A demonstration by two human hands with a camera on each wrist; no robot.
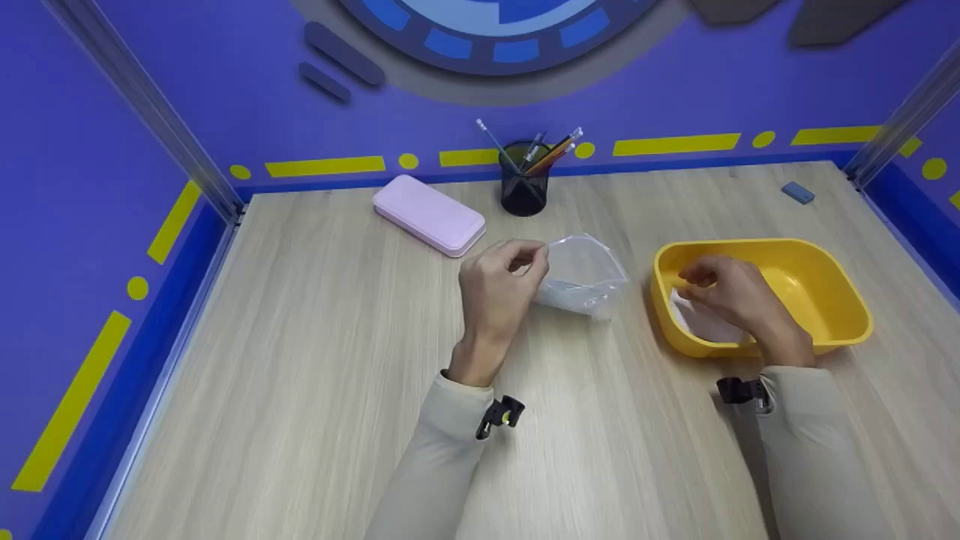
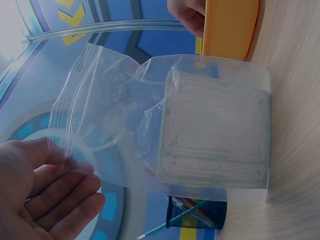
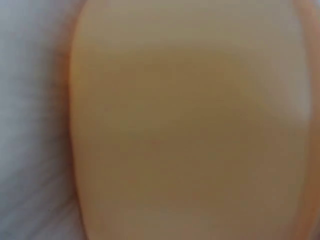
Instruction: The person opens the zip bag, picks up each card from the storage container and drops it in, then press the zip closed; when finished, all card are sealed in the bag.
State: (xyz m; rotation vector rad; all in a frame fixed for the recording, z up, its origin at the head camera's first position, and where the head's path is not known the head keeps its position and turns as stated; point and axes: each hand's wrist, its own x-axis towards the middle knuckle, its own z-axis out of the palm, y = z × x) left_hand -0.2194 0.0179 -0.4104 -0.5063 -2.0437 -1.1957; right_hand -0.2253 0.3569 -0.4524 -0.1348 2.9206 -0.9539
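Note:
My left hand (image 1: 499,292) pinches the zip end of a clear zip bag (image 1: 585,262) between thumb and fingers. In the left wrist view the bag (image 2: 120,105) stands out from the fingertips, and a stack of pale lined paper with a decorated border (image 2: 215,130) fills its lower part. My right hand (image 1: 731,294) is inside a yellow plastic basin (image 1: 855,330), fingers curled, right above a flat whitish piece (image 1: 705,322). Whether those fingers grip the piece cannot be told. The right wrist view holds only a blurred basin wall (image 3: 190,125).
Behind the left hand lies a pink pencil case (image 1: 429,214). A black mesh pen cup (image 1: 523,195) with several pencils stands near the back wall. A small blue-grey block (image 1: 798,193) lies at the far right corner of the wooden table (image 1: 315,375).

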